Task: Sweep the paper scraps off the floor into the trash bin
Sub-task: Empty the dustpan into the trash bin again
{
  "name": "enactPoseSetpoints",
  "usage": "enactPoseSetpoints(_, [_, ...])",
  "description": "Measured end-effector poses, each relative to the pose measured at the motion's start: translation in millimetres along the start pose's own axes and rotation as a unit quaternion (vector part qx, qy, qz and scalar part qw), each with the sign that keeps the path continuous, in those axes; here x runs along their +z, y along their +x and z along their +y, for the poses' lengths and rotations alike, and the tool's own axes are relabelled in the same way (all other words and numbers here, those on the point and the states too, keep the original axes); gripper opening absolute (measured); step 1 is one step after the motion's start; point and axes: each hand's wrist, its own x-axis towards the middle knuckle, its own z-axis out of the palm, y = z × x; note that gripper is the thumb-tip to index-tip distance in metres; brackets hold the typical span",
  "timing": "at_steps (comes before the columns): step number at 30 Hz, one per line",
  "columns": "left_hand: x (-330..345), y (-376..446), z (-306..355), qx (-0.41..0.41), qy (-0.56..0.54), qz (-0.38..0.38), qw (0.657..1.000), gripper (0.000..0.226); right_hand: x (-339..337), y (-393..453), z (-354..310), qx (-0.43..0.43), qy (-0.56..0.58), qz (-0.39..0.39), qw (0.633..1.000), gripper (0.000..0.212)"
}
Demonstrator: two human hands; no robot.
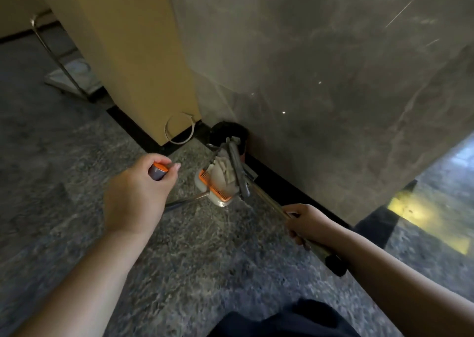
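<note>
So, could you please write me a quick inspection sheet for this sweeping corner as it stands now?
Surface: speckled grey stone floor; no loose scraps seen on it.
Job's things: white dustpan with orange comb edge, tilted towards the black trash bin in the corner; paper scraps in the pan; broom head over them.
Clutter: metal trolley far left.
Hands: left hand grips the orange-capped dustpan handle; right hand grips the broom handle.
Cables: white cable loop at the yellow pillar.
Surroundings: grey marble wall, black skirting.
</note>
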Motion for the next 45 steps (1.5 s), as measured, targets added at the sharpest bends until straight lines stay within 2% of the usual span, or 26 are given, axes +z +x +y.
enactPoseSetpoints(6, [60.3,98.8,30.4,0.001,0.066,0.033,0.997,0.021,-85.8,97.5,-53.1,-0.046,-0.025,-0.039,0.998,0.023])
enactPoseSetpoints(13, [128.3,198.6,74.1,-0.058,0.087,0.061,0.993,0.022,-185.3,212.1,-105.5,-0.07,-0.062,-0.095,0.991,0.029])
enactPoseSetpoints(18, [153.7,253.1,88.7,-0.076,0.116,0.05,0.989,0.023,-223.6,271.6,-139.9,-0.078,-0.073,-0.116,0.987,0.03])
enactPoseSetpoints(24, [181.7,326.7,79.1,-0.027,0.183,0.025,0.982,0.025,-244.8,328.9,-169.4,-0.078,-0.054,-0.112,0.989,0.031])
enactPoseSetpoints(29, [209.8,367.2,79.7,0.053,0.226,-0.011,0.973,0.024,-256.9,362.5,-182.2,-0.067,-0.039,-0.117,0.99,0.033])
enactPoseSetpoints(37, [252.3,395.4,101.3,0.127,0.247,-0.081,0.957,0.021,-279.1,399.6,-187.8,-0.034,-0.014,-0.135,0.99,0.04])
enactPoseSetpoints(45, [284.9,401.2,135.3,0.156,0.282,-0.13,0.938,0.021,-319.3,418.5,-185.4,-0.049,-0.039,-0.156,0.986,0.028])
